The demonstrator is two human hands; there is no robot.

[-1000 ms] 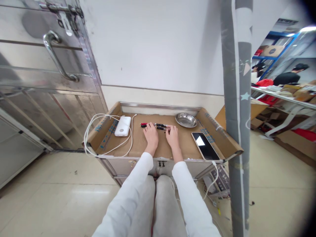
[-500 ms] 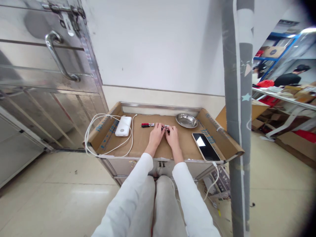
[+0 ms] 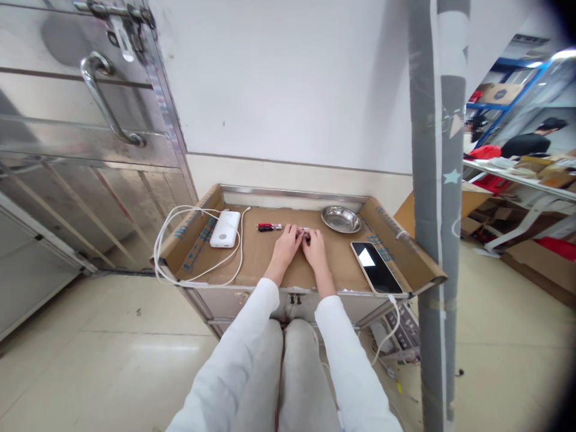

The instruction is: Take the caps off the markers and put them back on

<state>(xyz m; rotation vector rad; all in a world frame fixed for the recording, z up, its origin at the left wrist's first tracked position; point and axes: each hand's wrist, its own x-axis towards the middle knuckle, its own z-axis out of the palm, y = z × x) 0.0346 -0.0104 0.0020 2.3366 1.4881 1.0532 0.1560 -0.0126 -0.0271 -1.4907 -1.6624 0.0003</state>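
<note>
- And the work sits between the two hands: a small dark piece (image 3: 307,236) at the fingertips, mostly hidden, above the cardboard lining (image 3: 256,264).
- Left hand (image 3: 285,245): fingers bent inward, tips on that piece; how tightly they close, no telling from here.
- Right hand (image 3: 314,246): curled in from the other side, almost meeting the left; its grip can't be told either.
- Progress? Looks partway, by judgement: the handling is under way, and no finished result shows.
- Left over, to all appearances: a red pen (image 3: 264,225) and a black pen (image 3: 266,229), side by side just left of the hands, neither being touched.
- Out to the left, a white power bank (image 3: 224,229), with a cable (image 3: 156,252) looping over the edge.
- Far right corner, a metal bowl (image 3: 341,219); nearer, a phone (image 3: 376,267) lies flat, plugged in at its near end.
- In the way? Nothing visible between hands and pens; only the fingers block the view.
- Beyond the wrapped pole (image 3: 436,240), a co-worker in dark clothing (image 3: 526,143), well apart.
</note>
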